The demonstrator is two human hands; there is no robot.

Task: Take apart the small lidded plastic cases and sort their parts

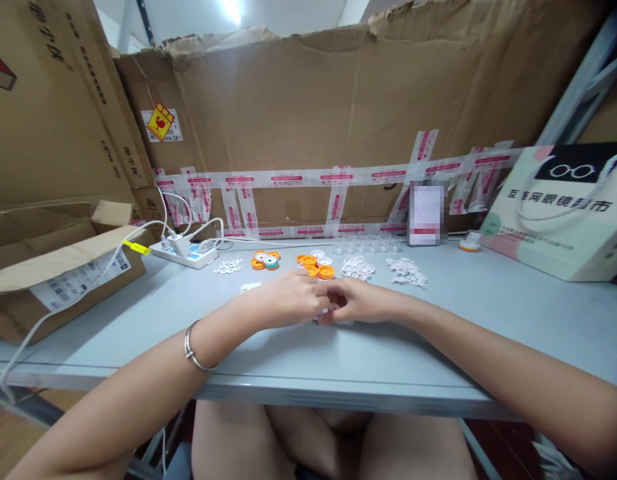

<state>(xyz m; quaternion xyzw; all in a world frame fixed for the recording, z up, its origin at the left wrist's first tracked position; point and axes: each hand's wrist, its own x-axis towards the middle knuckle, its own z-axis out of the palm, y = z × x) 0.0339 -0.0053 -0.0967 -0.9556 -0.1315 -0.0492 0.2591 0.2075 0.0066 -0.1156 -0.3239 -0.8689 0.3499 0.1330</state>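
Note:
My left hand (299, 297) and my right hand (362, 300) meet low over the middle of the table, fingers curled in towards each other. Between the fingertips a bit of something small and whitish shows, but the fingers cover most of it. Just beyond them lie orange round caps (326, 272), with white round pieces (322, 261) among them. A pile of white openwork pieces (357, 268) sits behind my right hand, and a second white pile (407, 272) lies farther right. Small white discs (250, 288) peek out behind my left wrist.
Clear round cups (368, 243) stand in rows at the back. Left of centre are orange, white and teal round parts (265, 260) and white discs (228, 265). A power strip (188, 255), an open carton (63, 267), a phone-like device (424, 213) and a paper bag (558, 220) surround the workspace.

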